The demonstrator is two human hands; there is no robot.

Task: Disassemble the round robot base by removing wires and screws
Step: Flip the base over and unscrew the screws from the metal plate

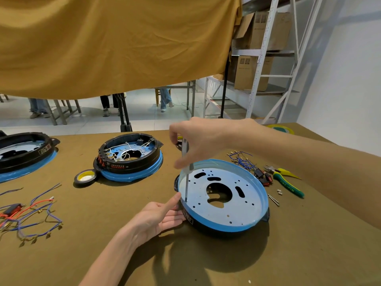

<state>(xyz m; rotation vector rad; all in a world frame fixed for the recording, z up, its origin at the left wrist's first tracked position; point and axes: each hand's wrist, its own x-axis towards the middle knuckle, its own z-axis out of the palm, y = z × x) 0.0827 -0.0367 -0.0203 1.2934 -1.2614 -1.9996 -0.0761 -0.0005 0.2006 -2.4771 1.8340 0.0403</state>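
With wires already out and heaped right of the near base (223, 196), your right hand (198, 139) grips the screwdriver (186, 168) on a left-edge screw, left hand (158, 216) loosely cupping the rim; screws remain.

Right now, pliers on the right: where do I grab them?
Take the pliers by the green-and-yellow handles, coming from above. They lie flat on the table, handles splayed towards the near right, jaws pointing at the black switches, so the handles are the free end.

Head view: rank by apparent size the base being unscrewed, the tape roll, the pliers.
1. Round base, clearly largest.
2. Pliers.
3. Tape roll.
The pliers look longer and the roll looks wider, so ranks 2 and 3 are unsure.
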